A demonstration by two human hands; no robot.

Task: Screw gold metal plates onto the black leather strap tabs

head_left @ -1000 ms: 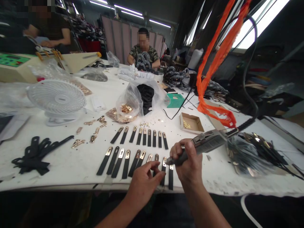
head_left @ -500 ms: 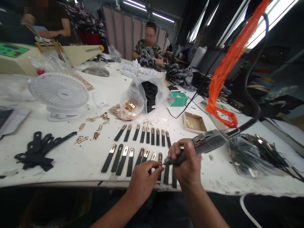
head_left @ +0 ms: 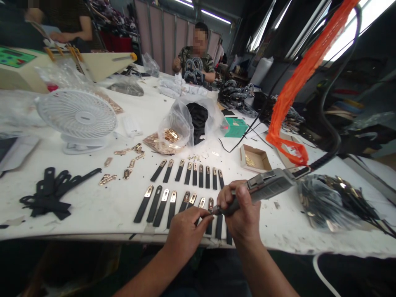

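Note:
My right hand (head_left: 244, 216) is wrapped round a grey electric screwdriver (head_left: 269, 183), its nose pointing left and its cable running up to the right. At the screwdriver's tip, the thumb and forefinger of my left hand (head_left: 185, 231) are pinched together; whatever lies between them is too small to make out. Under and beside both hands is a front row of black straps (head_left: 144, 206), most with a gold metal plate at the far end. Behind it lies a second row of shorter-looking straps (head_left: 201, 178) with plates. My hands hide parts of the front row.
Loose gold plates (head_left: 107, 179), a pile of black straps (head_left: 52, 194) and a white fan (head_left: 82, 117) are on the left. Behind the rows stand a plastic bag (head_left: 213, 117) and a small carton (head_left: 260, 154) holding tiny gold pieces. Orange cord (head_left: 289, 97) hangs at right. A co-worker (head_left: 198, 53) sits opposite.
My hands stay together at the screwdriver tip with almost no movement. The view has shifted slightly. Across the table, the co-worker has raised one hand.

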